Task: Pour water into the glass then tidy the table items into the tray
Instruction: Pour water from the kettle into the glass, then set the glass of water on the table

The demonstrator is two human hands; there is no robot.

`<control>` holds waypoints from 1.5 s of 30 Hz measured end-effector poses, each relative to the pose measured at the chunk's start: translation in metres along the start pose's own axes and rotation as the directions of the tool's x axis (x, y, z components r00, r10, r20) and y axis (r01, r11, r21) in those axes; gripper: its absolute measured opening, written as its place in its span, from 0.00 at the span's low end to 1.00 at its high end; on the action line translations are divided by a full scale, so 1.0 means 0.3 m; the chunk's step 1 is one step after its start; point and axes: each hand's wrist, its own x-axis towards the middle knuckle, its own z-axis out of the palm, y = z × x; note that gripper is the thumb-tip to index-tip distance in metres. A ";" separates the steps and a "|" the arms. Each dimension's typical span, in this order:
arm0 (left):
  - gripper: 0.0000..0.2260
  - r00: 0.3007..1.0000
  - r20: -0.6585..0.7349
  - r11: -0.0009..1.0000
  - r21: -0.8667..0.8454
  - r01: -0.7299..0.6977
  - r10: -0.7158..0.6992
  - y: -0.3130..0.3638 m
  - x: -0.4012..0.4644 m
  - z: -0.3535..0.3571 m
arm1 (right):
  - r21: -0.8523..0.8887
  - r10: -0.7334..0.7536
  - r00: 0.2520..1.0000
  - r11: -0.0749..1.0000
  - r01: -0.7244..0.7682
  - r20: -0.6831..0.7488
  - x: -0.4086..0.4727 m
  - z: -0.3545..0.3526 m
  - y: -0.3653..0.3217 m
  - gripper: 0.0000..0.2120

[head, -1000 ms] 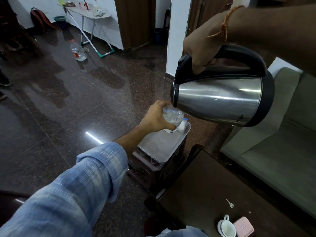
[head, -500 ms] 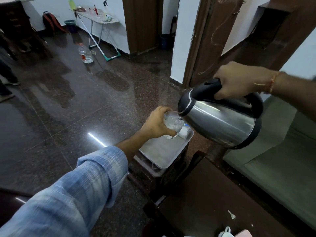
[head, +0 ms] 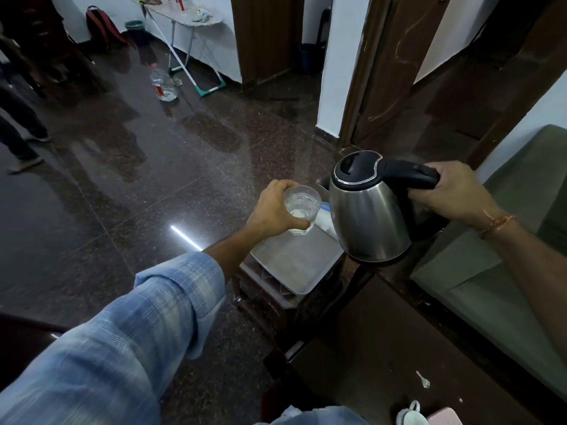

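Note:
My left hand [head: 273, 210] grips a clear glass [head: 302, 207] with water in it, held just above the far end of a grey metal tray [head: 294, 262]. My right hand [head: 451, 191] holds the black handle of a steel kettle [head: 368, 213], now upright at the far corner of the dark wooden table [head: 383, 348], right beside the glass. A white packet [head: 325, 220] lies in the tray behind the glass. On the table's near end lie a small spoon [head: 423, 380], a white cup [head: 411, 415] and a pink box [head: 445, 417].
The tray sits on a dark stool [head: 276, 299] left of the table. A green sofa [head: 497, 271] runs along the right. A plastic bottle [head: 162, 85] stands on the glossy floor, a person's legs [head: 18, 133] at far left.
The kettle has swung from a steep pouring tilt back to upright and come down toward the table corner. The left hand keeps the glass over the tray.

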 end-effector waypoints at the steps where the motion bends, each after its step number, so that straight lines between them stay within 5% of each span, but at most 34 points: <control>1: 0.38 1.000 -0.012 1.000 0.000 0.008 -0.008 -0.011 0.000 -0.005 | 0.039 0.009 1.000 0.999 -0.009 -0.020 0.002 0.025 0.020 0.04; 12: 0.39 0.992 -0.059 0.990 0.079 0.118 -0.113 -0.168 -0.053 -0.041 | 0.311 0.107 0.985 0.949 -0.059 -0.139 0.101 0.430 0.141 0.04; 27: 0.38 0.977 -0.036 0.976 0.037 0.213 -0.211 -0.321 -0.139 0.007 | 0.401 0.272 0.961 0.886 -0.232 -0.047 0.224 0.978 0.285 0.08; 41: 0.40 0.980 0.035 0.980 0.019 0.197 -0.198 -0.361 -0.119 0.070 | 0.410 0.346 0.936 0.846 -0.340 0.063 0.163 1.084 0.418 0.08; 45: 0.40 0.979 0.054 0.981 0.023 0.193 -0.194 -0.342 -0.114 0.081 | 0.372 0.342 0.926 0.848 -0.378 0.161 0.160 1.038 0.415 0.19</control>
